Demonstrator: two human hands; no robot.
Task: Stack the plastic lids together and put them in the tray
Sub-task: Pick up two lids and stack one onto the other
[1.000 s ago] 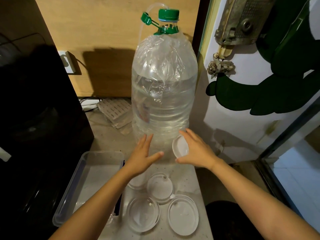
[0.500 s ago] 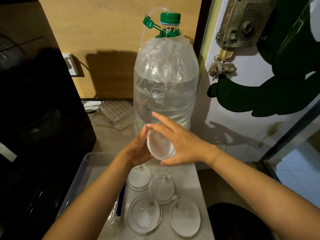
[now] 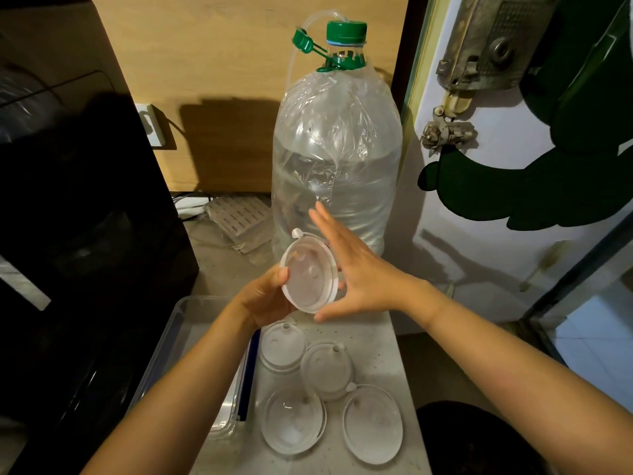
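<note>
A round clear plastic lid [image 3: 310, 272] is held up on edge above the counter, its hollow side facing me. My left hand [image 3: 265, 298] grips its left rim and underside. My right hand [image 3: 356, 269] presses flat against its right side, fingers spread and straight. Several more clear lids lie on the counter below: one [image 3: 282, 347] nearest the hands, one [image 3: 327, 370] beside it, and two [image 3: 293, 421] [image 3: 371, 423] at the front. The clear rectangular tray [image 3: 161, 354] sits at the left, partly hidden by my left forearm.
A large water bottle [image 3: 337, 159] with a green cap stands just behind the hands. A black appliance [image 3: 78, 217] fills the left side. A white door [image 3: 479, 217] borders the counter on the right, and the counter's edge drops off there.
Both hands brought the lid together and lifted it. It now faces me more fully, with the left hand gripping its rim and the right hand flat against its side.
</note>
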